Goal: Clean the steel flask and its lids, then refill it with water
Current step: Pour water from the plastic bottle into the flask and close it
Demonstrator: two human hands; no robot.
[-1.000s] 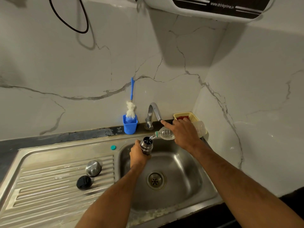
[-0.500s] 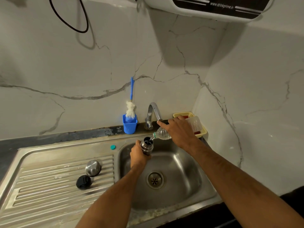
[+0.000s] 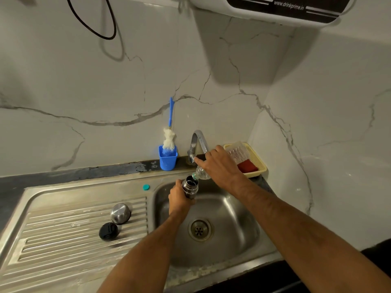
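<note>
My left hand (image 3: 179, 199) grips the steel flask (image 3: 190, 187), held upright and uncapped over the sink basin (image 3: 239, 218). My right hand (image 3: 220, 166) holds a clear plastic bottle (image 3: 238, 152) tilted steeply, its mouth down at the flask's opening. On the ribbed drainboard (image 3: 63, 246) to the left lie the steel cup lid (image 3: 120, 213) and the black inner lid (image 3: 108, 231), side by side.
A curved tap (image 3: 197, 140) stands behind the basin. A blue cup holding a bottle brush (image 3: 168, 153) is left of it, a yellow basket (image 3: 257, 163) with a red item to the right. A small teal cap (image 3: 146, 187) lies on the sink rim. A water purifier (image 3: 275, 9) hangs overhead.
My right hand has raised the bottle's base, tilting it steeper, and brought its mouth closer to the flask. The left hand and flask stay nearly still.
</note>
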